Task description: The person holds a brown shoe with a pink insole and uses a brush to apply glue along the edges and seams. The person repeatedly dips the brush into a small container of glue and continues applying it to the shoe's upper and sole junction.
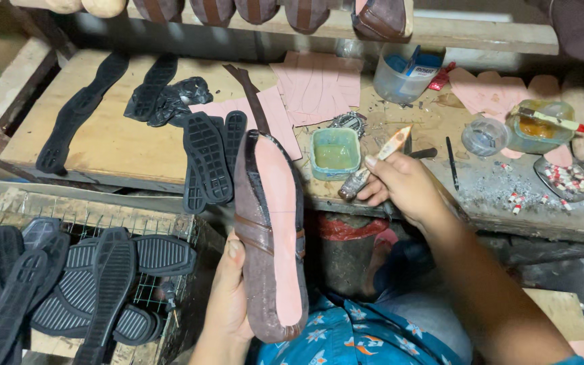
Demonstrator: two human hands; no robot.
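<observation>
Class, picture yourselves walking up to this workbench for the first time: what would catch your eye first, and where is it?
First, the brown shoe upper with its pink insole facing up, held bottom-up in the left hand at centre. Next, the right hand gripping a glue brush beside a small green tub of glue on the bench. At lower left, black rubber soles pile on a wire crate.

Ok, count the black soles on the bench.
4: one long sole far left, another right of it, two treaded soles overlapping beside the held shoe; more may hide beneath.
</observation>
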